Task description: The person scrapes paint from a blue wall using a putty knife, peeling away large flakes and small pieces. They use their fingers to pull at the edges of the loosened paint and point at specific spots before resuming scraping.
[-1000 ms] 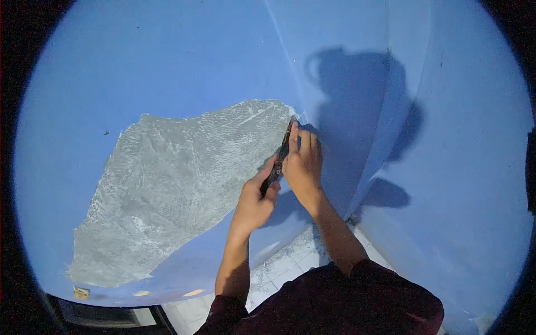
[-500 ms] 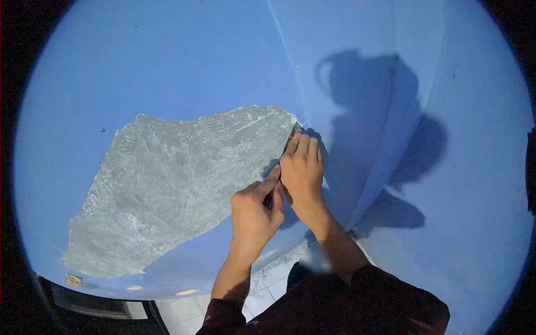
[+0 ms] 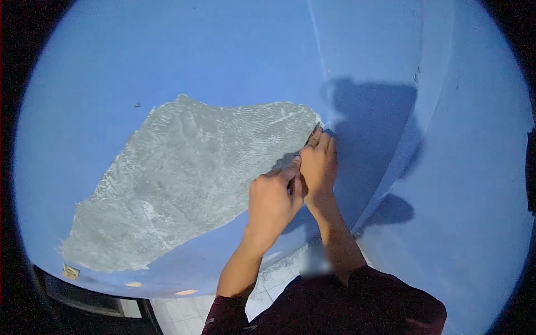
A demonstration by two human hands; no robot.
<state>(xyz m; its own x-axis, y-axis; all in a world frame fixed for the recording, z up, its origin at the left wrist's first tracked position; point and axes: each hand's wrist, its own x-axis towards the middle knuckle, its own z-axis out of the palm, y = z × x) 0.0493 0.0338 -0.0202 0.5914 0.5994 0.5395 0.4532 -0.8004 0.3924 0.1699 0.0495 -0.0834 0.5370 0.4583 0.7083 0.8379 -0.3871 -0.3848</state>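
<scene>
A large patch of bare grey plaster [image 3: 184,167] shows in the blue-painted wall [image 3: 240,56]. At its right edge, my right hand [image 3: 320,167] is closed with its fingertips pressing a thin dark scraper [image 3: 313,135] flat against the wall. Just below and left of it, my left hand [image 3: 274,198] is closed around what appears to be the scraper's lower end, mostly hidden by the fingers. The two hands nearly touch. The scraper's upper end lies where grey plaster meets blue paint.
A wall corner [image 3: 385,178] runs down on the right, with my shadow across it. Light floor tiles [image 3: 273,285] with pale flakes lie below. A dark frame [image 3: 95,298] stands at lower left, near a small yellowish block [image 3: 71,272] on the wall.
The view has shifted slightly, so the patch and both hands sit farther right in the picture. Both hands keep their hold on the scraper at the patch's right edge.
</scene>
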